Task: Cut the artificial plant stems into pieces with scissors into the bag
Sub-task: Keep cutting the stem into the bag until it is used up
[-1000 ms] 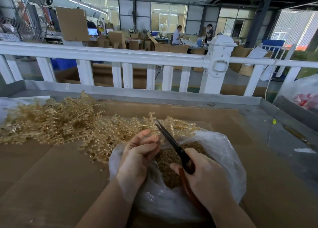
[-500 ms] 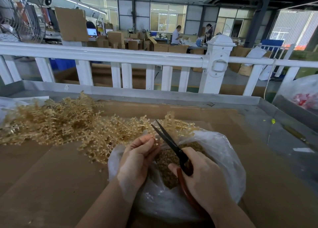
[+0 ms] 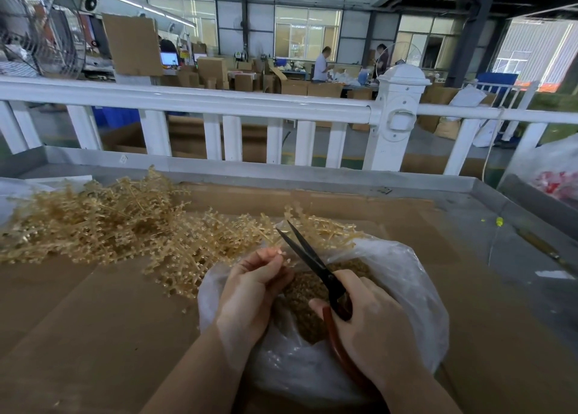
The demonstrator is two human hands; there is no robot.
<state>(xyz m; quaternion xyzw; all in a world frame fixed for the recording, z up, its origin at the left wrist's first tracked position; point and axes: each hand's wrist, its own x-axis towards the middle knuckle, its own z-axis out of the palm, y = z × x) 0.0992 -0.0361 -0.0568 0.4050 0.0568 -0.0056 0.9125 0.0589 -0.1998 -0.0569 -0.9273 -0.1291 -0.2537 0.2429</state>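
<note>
In a warehouse, a cardboard-covered counter (image 3: pixel 93 335) carries a big pile of stems (image 3: pixel 103 226) at 10 o'clock, still uncut. The bag (image 3: pixel 403 276) at 6 o'clock already holds many pieces. The left hand (image 3: pixel 253 291) pinches a short stem; the right hand (image 3: pixel 369 323) grips the scissors (image 3: pixel 309 257), blades slightly apart.

One pair of scissors (image 3: pixel 316 265) with two black blades, slightly parted. One clear plastic bag (image 3: pixel 406 276) holding cut pieces too many to count. One heap of tan artificial plant stems (image 3: pixel 103 222), uncountable. Two hands: left hand (image 3: pixel 253 285), right hand (image 3: pixel 372 323). Two people (image 3: pixel 322 66) stand far behind the one white railing (image 3: pixel 194 100).
</note>
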